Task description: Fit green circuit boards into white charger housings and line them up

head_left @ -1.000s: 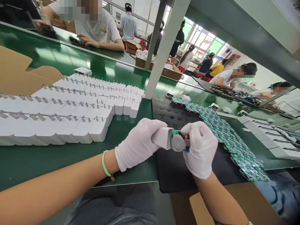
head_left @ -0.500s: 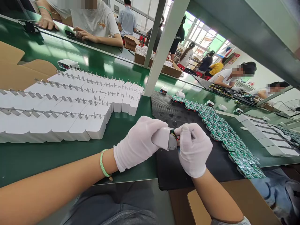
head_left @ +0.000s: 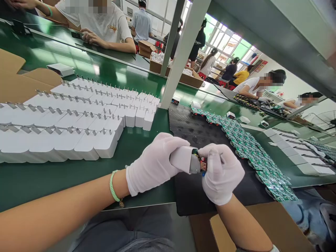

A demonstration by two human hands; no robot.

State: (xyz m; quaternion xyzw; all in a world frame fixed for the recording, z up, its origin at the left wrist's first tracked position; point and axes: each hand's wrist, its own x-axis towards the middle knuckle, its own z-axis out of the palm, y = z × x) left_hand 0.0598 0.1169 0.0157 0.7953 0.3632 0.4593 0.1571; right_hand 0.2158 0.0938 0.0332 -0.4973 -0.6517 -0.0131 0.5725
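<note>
In white gloves, both my hands are over the near edge of the black mat (head_left: 189, 196). My left hand (head_left: 152, 166) is closed around a small white plastic housing (head_left: 181, 160), its open end facing right. A grey rounded part (head_left: 195, 164) sticks out of that end. Beside it shows a circuit board (head_left: 203, 165) with red, copper-coloured and blue components. My right hand (head_left: 223, 173) pinches this board at its right side; the fingertips hide much of it. How far the board reaches inside the housing is hidden.
Rows of white housings (head_left: 105, 141) with metal prongs stand at left. Green circuit boards (head_left: 252, 154) lie overlapped along the mat's right. A post (head_left: 181, 52) rises behind the mat. Cardboard (head_left: 26, 78) lies far left. Co-workers sit beyond the green belt (head_left: 118, 70).
My right hand has shifted slightly right and down, showing more of the board's components. A white unit on the far belt has moved left. The co-worker opposite has reached one hand farther left.
</note>
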